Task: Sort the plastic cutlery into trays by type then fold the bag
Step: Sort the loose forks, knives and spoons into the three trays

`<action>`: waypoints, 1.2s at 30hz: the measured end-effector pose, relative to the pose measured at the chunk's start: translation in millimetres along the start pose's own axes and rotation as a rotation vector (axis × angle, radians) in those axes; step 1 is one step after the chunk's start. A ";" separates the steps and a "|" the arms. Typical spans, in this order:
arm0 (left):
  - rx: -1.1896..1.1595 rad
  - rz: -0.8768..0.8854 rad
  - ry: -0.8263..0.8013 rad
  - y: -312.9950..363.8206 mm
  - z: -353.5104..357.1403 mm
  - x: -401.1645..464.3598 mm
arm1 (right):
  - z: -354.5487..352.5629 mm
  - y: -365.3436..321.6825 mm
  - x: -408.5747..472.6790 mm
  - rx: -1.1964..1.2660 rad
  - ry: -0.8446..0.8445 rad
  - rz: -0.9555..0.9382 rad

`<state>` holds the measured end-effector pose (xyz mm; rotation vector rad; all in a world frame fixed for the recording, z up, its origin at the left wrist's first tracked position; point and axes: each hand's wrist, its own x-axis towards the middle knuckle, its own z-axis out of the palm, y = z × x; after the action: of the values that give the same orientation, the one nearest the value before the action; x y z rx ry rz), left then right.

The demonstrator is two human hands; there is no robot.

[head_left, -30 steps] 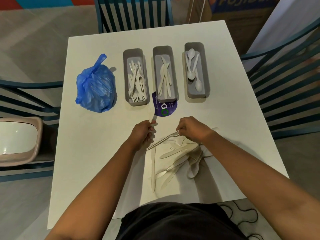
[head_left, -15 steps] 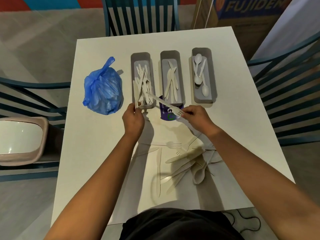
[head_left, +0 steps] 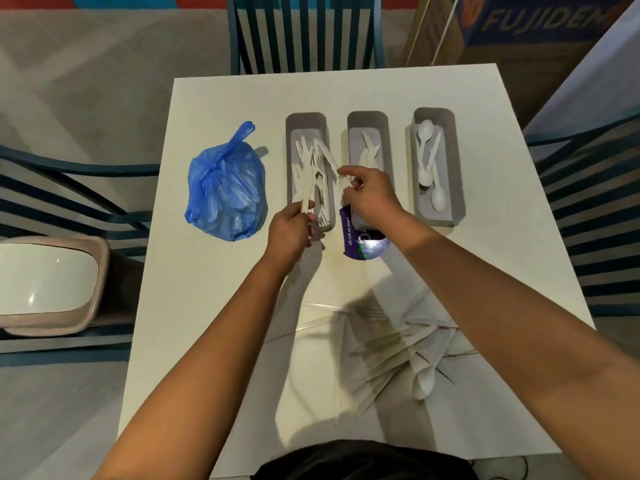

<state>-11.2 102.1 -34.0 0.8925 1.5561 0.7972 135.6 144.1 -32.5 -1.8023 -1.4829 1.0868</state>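
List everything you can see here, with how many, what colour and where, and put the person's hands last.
table: one, white, centre
trays: three, grey, in a row at the far side
forks: many, white, left tray
knives: a few, white, middle tray
spoons: about three, white, right tray
unsorted cutlery: a pile, white, near edge
blue bag: one, tied, left of the trays
purple sticker: one, before the middle tray
chairs: dark teal, around the table
left hand: holds a white piece at the left tray
right hand: over the middle tray, fingers curled
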 end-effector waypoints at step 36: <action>0.117 0.014 -0.159 15.9 47.2 11.6 | -30.6 64.2 -43.4 -0.285 -0.092 -0.157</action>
<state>36.3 121.2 -33.1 1.0274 1.4692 0.6341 192.3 89.3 -59.4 -1.8028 -1.8807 0.9284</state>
